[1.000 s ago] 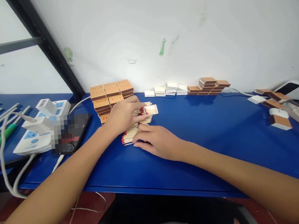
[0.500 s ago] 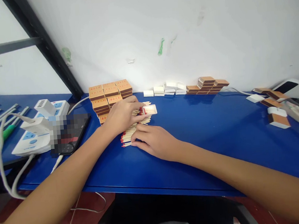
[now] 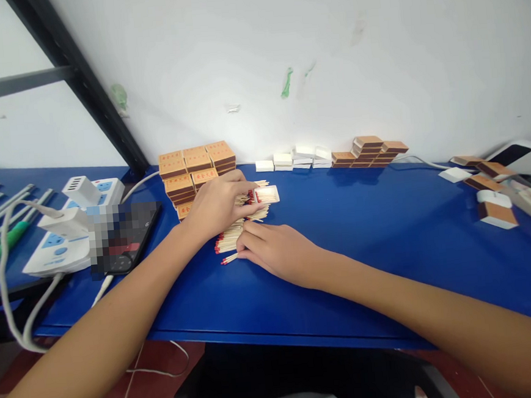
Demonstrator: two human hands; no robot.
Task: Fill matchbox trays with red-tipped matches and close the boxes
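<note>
My left hand (image 3: 222, 201) grips a white matchbox tray (image 3: 272, 189) between thumb and fingers, with red-headed matches lying inside it. Under and beside that tray spreads a pile of loose matches (image 3: 227, 239), partly hidden by both hands. Just in front of the pile, my right hand (image 3: 279, 250) pinches a few matches (image 3: 228, 259), their red heads pointing left. Behind my left hand stand stacked brown matchboxes (image 3: 198, 161) with red printing.
White trays (image 3: 292, 158) and brown matchbox sleeves (image 3: 367, 152) line the wall. More sleeves (image 3: 496, 212) lie at the right. On the left are a phone (image 3: 133, 240), a power strip (image 3: 58, 252) with cables, and green-handled tools (image 3: 13, 237).
My right hand has closed on a few matches and drawn them slightly right, away from the pile's edge. My left hand holds the tray in the same place.
</note>
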